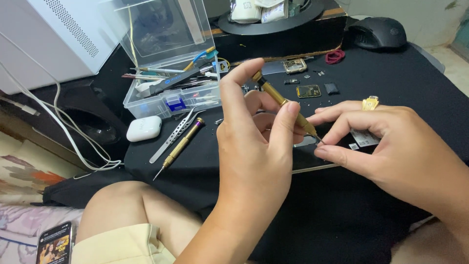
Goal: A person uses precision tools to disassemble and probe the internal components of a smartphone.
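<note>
My left hand (256, 146) grips a gold precision screwdriver (281, 100), index finger on its cap, the tip angled down to the right. Its point meets a flat dark device (312, 159) lying on the black mat. My right hand (391, 146) rests on that device, thumb and forefinger close around the screwdriver tip; whether they pinch a tiny part I cannot tell. Much of the device is hidden by both hands.
A second gold screwdriver (180, 148) and metal tweezers (176, 134) lie left of my hands, beside a white earbud case (143, 128). An open clear tool box (168, 95) stands behind. Small parts (308, 91), a gold piece (370, 102), a red band (335, 56), a mouse (378, 32) and a phone (53, 243) are around.
</note>
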